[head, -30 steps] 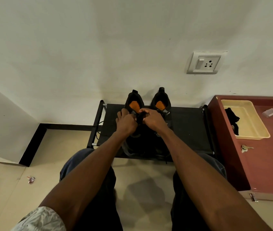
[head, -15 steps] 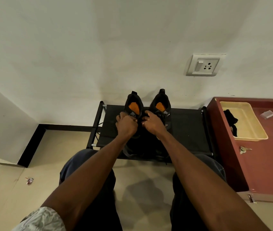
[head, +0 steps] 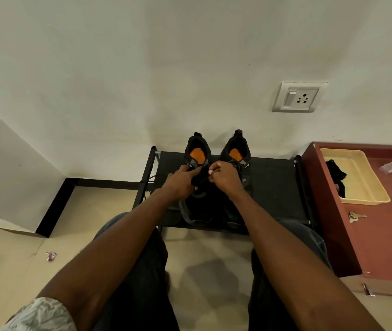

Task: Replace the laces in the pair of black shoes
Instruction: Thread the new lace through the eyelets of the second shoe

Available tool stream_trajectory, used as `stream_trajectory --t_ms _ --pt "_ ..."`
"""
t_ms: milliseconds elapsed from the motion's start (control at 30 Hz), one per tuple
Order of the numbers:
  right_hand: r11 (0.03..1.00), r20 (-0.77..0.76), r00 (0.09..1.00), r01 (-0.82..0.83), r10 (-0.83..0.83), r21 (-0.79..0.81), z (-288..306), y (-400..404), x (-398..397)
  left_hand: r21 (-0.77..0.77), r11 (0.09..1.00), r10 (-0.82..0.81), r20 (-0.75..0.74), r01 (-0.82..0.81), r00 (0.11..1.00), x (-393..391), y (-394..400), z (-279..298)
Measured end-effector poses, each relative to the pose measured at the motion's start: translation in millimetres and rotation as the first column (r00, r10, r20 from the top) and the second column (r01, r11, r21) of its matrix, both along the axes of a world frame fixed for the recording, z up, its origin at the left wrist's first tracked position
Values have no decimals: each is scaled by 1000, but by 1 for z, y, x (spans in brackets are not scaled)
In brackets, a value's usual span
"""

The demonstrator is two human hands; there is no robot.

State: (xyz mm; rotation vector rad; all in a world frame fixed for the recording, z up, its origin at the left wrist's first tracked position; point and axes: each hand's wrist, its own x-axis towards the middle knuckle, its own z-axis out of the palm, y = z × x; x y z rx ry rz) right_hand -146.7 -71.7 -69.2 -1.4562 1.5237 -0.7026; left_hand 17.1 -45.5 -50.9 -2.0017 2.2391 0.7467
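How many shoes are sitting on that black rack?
2. The left shoe stands toward the rack's back, where both hands work at its laces; the right shoe stands beside it, partly behind the right hand. A lower shelf is hidden.

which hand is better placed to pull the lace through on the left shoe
Right, probably. The right hand already pinches the lace at its fingertips, while the left hand lies flatter on the left shoe.

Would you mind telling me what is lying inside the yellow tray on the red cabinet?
A crumpled black item, perhaps cloth, lies against the left wall of the yellow tray; the remaining tray floor shows bare. Whatever sits beneath that item is covered.
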Motion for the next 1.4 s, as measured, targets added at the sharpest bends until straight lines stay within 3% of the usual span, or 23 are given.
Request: stream_trajectory --t_ms 100,200,367,400,467,567,667,800,933,1000,1033,1100,1167,1233,1267,1400 --pt "992 -128 987 -109 100 -63 3 9 9 -46 995 -84 103 89 991 0 -3 4" --pt "988 -152 979 -146 135 -59 3 10 13 -10 988 -148 180 152 972 5 -8 5" --pt "993 -214 970 -119 118 8 0 5 16 -25 995 -96 152 101 984 5 -4 4" --pt "997 -147 986 -74 78 26 0 4 17 -28 996 -82 133 87 988 4 -3 3" --pt "987 166 982 69 -93 145 7 6 17 -29 998 -55 97 58 994 5 -2 1" --pt "971 508 829 171 -235 169 42 7 12 -7 1000 -28 44 29 999 5 -2 -2" --pt "980 776 613 196 -152 37 98 8 5 -19 1000 -17 21 18 1000 5 0 -2" --pt "959 921 385 240 50 -153 170 16 -10 -24 1000 -19 -16 19 1000 8 3 -5" --pt "930 913 387 274 127 -246 191 23 -7 -18 1000 -2 -8 2 1000 6 0 -5" --pt "911 864 502 334 45 -242 174 26 7 -20 1000 9 -11 -9 1000 5 -1 -4" --pt "897 797 603 372 -38 -239 158 27 14 -23 1000 13 -15 -14 1000 5 -1 -4" --pt "903 516 836 354 -189 -242 115 26 23 -16 1000 24 -23 -24 999 5 -1 -4" --pt "984 164 983 105 -80 -145 73 27 23 -19 999 25 -7 -25 1000 5 -1 -5" --pt "986 -88 983 -166 163 -26 38 28 21 -30 999 23 21 -22 1000 4 -1 -7" --pt "977 -184 961 -213 205 -24 25 28 21 -30 999 22 20 -22 1000 4 0 -7" --pt "990 -375 924 -118 80 -80 -2 25 23 -39 999 14 24 -13 1000 2 -1 -6"
